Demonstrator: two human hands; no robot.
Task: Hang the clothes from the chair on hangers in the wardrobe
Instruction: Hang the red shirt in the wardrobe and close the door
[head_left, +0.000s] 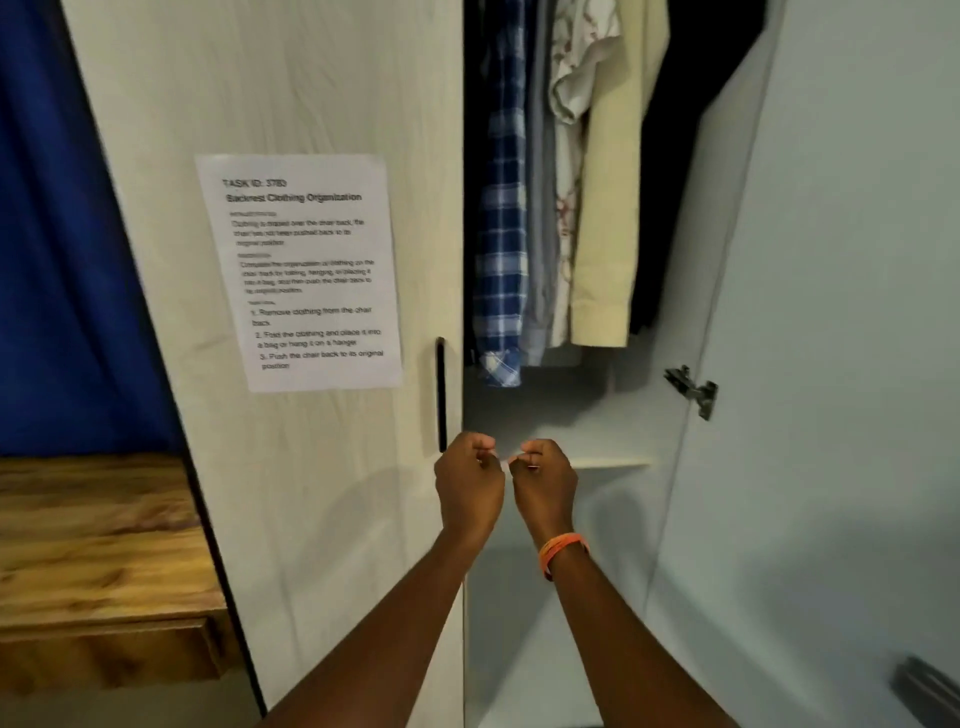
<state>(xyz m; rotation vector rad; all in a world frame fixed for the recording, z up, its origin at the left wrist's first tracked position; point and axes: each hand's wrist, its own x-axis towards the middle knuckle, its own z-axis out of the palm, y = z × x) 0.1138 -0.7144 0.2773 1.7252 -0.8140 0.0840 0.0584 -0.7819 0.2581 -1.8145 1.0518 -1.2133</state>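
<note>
The wardrobe stands open in front of me. Inside hang a blue checked shirt (501, 218), a grey garment (540, 234), a white patterned garment (569, 156) and a cream shirt (610, 197); their hangers are out of view above. My left hand (467, 480) and my right hand (545, 480) are held up side by side below the clothes, both with fingers curled into fists and nothing in them. An orange band is on my right wrist. The chair is not in view.
The closed left wardrobe door (291, 467) carries a printed task sheet (304, 270) and a black handle (441, 395). The open right door (831, 364) has a metal hinge (693, 389). A wooden desk (93, 561) and a blue curtain (57, 260) lie at the left.
</note>
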